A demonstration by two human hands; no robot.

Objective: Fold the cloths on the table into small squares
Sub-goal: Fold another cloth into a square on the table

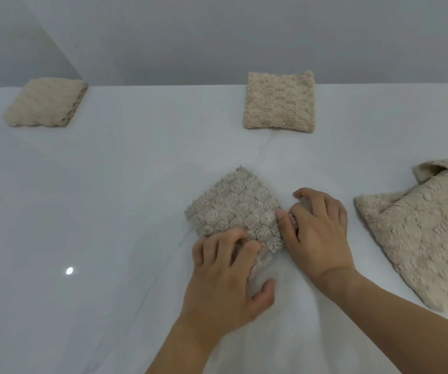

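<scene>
A small beige fluffy cloth [235, 209], folded into a square and turned like a diamond, lies on the white table [109, 198] in front of me. My left hand [228, 276] pinches its near corner with curled fingers. My right hand [317, 228] grips its right corner between thumb and fingers. Two folded beige squares lie farther back: one folded cloth [279, 102] at the far edge centre-right, another folded cloth [46, 105] at the far left. A larger unfolded beige cloth [427, 233] lies at the right, one corner flipped over.
The table's far edge meets a plain grey wall [217, 36]. A small bright light reflection [69, 271] shows on the glossy tabletop at the left. The unfolded cloth runs out of view at the right edge.
</scene>
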